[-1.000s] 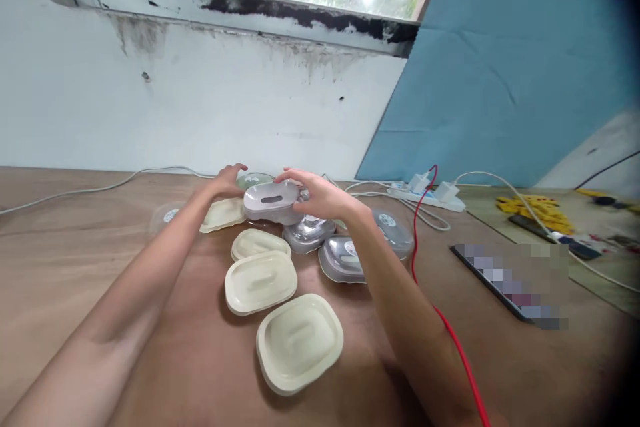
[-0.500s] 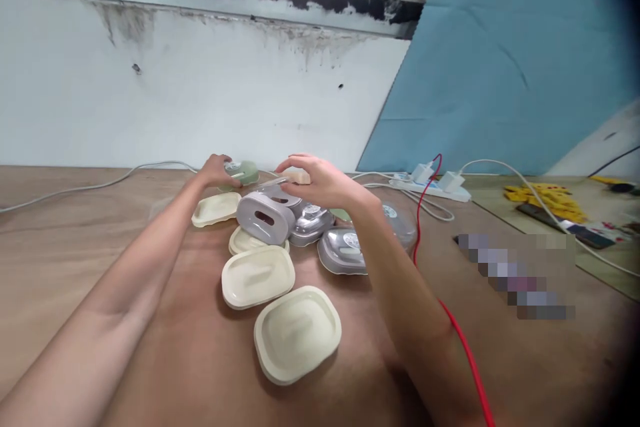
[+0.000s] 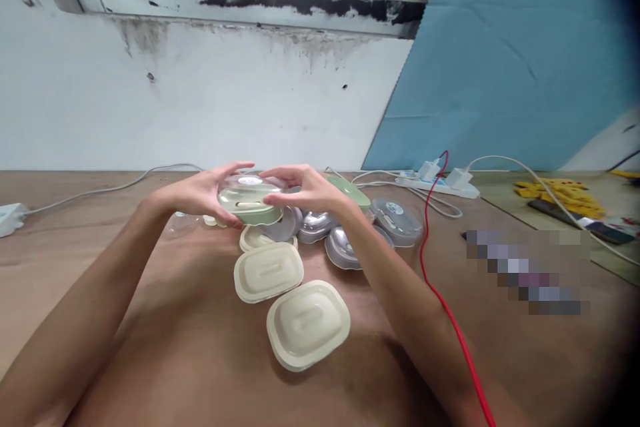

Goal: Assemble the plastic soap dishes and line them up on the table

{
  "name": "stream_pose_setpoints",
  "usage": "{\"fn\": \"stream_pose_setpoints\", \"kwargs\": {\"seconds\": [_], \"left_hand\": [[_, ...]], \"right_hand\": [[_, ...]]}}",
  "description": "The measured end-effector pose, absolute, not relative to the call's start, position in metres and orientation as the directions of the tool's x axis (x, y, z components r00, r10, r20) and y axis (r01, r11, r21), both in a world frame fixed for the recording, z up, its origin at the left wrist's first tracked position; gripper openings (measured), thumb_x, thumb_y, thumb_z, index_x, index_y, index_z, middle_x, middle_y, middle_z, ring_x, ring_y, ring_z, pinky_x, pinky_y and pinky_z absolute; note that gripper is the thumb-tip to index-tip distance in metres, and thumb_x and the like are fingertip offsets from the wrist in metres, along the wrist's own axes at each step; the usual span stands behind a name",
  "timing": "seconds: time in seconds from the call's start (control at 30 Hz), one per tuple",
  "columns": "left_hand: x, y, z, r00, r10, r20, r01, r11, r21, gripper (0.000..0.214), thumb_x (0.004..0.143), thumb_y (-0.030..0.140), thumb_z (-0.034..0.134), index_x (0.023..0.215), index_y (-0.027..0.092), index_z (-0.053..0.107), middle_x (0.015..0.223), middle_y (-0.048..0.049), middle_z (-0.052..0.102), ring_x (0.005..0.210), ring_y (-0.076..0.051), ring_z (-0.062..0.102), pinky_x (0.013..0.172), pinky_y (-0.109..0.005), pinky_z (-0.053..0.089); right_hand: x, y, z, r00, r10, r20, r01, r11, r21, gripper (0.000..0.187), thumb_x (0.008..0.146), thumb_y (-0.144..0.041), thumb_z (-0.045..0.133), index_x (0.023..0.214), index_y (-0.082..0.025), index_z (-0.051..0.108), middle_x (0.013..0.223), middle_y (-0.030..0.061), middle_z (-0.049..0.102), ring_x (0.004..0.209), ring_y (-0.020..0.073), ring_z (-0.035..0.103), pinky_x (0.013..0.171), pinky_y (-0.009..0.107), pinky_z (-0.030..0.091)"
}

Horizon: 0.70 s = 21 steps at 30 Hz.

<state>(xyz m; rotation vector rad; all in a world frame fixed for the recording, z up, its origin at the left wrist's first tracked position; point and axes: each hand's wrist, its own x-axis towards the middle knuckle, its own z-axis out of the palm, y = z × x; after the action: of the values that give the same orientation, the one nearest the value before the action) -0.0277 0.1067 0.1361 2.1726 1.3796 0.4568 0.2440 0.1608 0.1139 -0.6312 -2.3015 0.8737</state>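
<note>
Between both hands is a pale green soap box with a clear lid, raised above the pile. My left hand grips its left end, fingers over the top and thumb below. On its right end is my right hand, with the thumb across the front. Under and behind it, a grey soap box part is partly hidden. Cream soap box pieces lie nearer to me, one cream piece closest. Grey soap boxes with clear lids sit to the right, beside another green piece.
A white power strip with plugs and cables lies along the wall. A red cable runs toward me past my right forearm. Yellow gloves and a dark phone-like object are at the far right. A white adapter is at the left.
My left hand has brought the green soap box from the back left toward the middle. My right hand has moved onto its right end. The view has shifted slightly left.
</note>
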Motion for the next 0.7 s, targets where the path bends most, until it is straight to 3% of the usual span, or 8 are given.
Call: {"fn": "stream_pose_setpoints", "kwargs": {"seconds": [0.1, 0.2, 0.3, 0.43, 0.57, 0.7], "left_hand": [[-0.041, 0.108, 0.134, 0.362, 0.928, -0.089, 0.779, -0.249, 0.576, 0.136, 0.061, 0.047, 0.091, 0.167, 0.030, 0.008, 0.148, -0.0153, 0.060, 0.131, -0.035, 0.063, 0.097, -0.039, 0.056], [-0.048, 0.107, 0.137, 0.360, 0.928, -0.095, 0.775, -0.241, 0.584, 0.128, 0.062, 0.046, 0.090, 0.164, 0.031, 0.014, 0.139, -0.0140, 0.067, 0.119, -0.033, 0.069, 0.092, -0.039, 0.058], [-0.042, 0.101, 0.145, 0.390, 0.921, -0.030, 0.734, -0.290, 0.614, 0.122, 0.061, 0.046, 0.091, 0.161, 0.034, 0.022, 0.135, -0.0123, 0.067, 0.109, -0.031, 0.071, 0.086, -0.037, 0.060], [-0.029, 0.095, 0.151, 0.425, 0.897, 0.117, 0.686, -0.404, 0.604, 0.118, 0.062, 0.046, 0.092, 0.158, 0.037, 0.025, 0.131, -0.0093, 0.065, 0.112, -0.030, 0.069, 0.089, -0.038, 0.058], [-0.028, 0.096, 0.151, 0.438, 0.883, 0.168, 0.636, -0.437, 0.637, 0.113, 0.062, 0.047, 0.093, 0.155, 0.037, 0.030, 0.130, -0.0086, 0.066, 0.108, -0.029, 0.068, 0.086, -0.037, 0.057], [-0.035, 0.102, 0.149, 0.452, 0.887, 0.094, 0.675, -0.409, 0.614, 0.106, 0.065, 0.051, 0.092, 0.153, 0.037, 0.036, 0.138, -0.0098, 0.060, 0.115, -0.030, 0.065, 0.085, -0.036, 0.057]], "right_hand": [[0.251, 0.164, 0.115, -0.604, 0.711, 0.360, 0.383, 0.656, -0.651, 0.045, 0.092, -0.055, 0.067, 0.123, -0.023, 0.075, 0.110, 0.0055, 0.077, 0.094, 0.0210, 0.069, 0.083, 0.034, 0.053], [0.257, 0.163, 0.117, -0.562, 0.749, 0.350, 0.538, 0.653, -0.533, 0.044, 0.087, -0.050, 0.072, 0.123, -0.024, 0.073, 0.118, 0.0070, 0.075, 0.105, 0.0252, 0.067, 0.092, 0.039, 0.050], [0.252, 0.154, 0.120, -0.647, 0.653, 0.394, 0.440, 0.741, -0.507, 0.049, 0.083, -0.055, 0.078, 0.122, -0.026, 0.072, 0.129, 0.0071, 0.069, 0.117, 0.0275, 0.062, 0.100, 0.041, 0.046], [0.233, 0.136, 0.124, -0.772, 0.487, 0.408, 0.192, 0.791, -0.580, 0.046, 0.078, -0.057, 0.084, 0.111, -0.027, 0.072, 0.118, 0.0021, 0.071, 0.108, 0.0229, 0.063, 0.093, 0.035, 0.047], [0.222, 0.130, 0.118, -0.797, 0.484, 0.361, 0.263, 0.817, -0.514, 0.029, 0.084, -0.050, 0.079, 0.100, -0.026, 0.079, 0.121, 0.0053, 0.066, 0.110, 0.0229, 0.062, 0.094, 0.036, 0.048], [0.223, 0.132, 0.114, -0.784, 0.515, 0.346, 0.318, 0.813, -0.488, 0.032, 0.088, -0.049, 0.076, 0.112, -0.029, 0.079, 0.142, 0.0084, 0.058, 0.124, 0.0260, 0.060, 0.102, 0.038, 0.048]]}}
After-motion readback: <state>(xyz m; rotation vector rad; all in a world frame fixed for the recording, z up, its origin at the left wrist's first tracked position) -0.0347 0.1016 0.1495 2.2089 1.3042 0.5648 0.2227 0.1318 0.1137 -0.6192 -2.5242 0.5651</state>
